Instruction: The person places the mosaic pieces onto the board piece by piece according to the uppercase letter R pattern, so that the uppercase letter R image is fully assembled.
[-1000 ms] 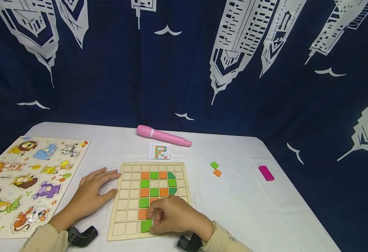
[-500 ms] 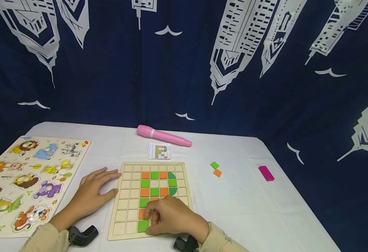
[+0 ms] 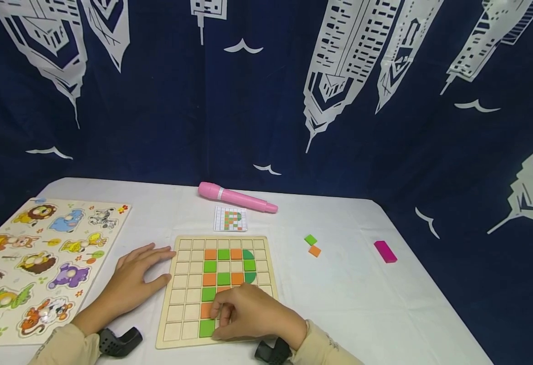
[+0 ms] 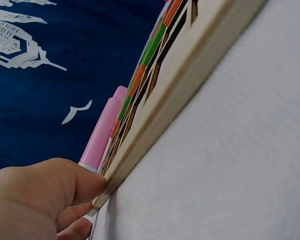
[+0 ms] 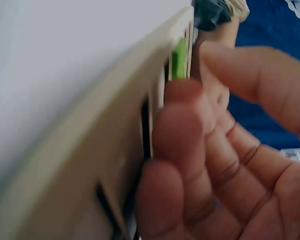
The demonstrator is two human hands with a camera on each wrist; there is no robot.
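Note:
The wooden grid board (image 3: 175, 332) carries orange and green square tiles and dark green rounded pieces in its cells. My right hand (image 3: 257, 312) is over its lower right part and hides several cells. Its fingers are bent, with the fingertips at the right edge of a green tile (image 3: 206, 328) in the bottom row. In the right wrist view a fingertip meets this green tile (image 5: 179, 59), while the thumb (image 5: 240, 70) stands apart from it. My left hand (image 3: 134, 279) rests at the board's left edge, fingers extended; the left wrist view shows its thumb (image 4: 87, 185) against the rim.
A small pattern card (image 3: 230, 219) lies behind the board, with a pink pen-shaped case (image 3: 237, 196) beyond it. Loose green (image 3: 310, 240) and orange (image 3: 314, 251) tiles and a magenta block (image 3: 385, 251) are to the right. An animal puzzle board (image 3: 49, 258) fills the left side.
The green tile in the bottom row has shifted slightly left since a second ago, along with my right hand. Over the last half second both stay nearly still. My left hand has not moved.

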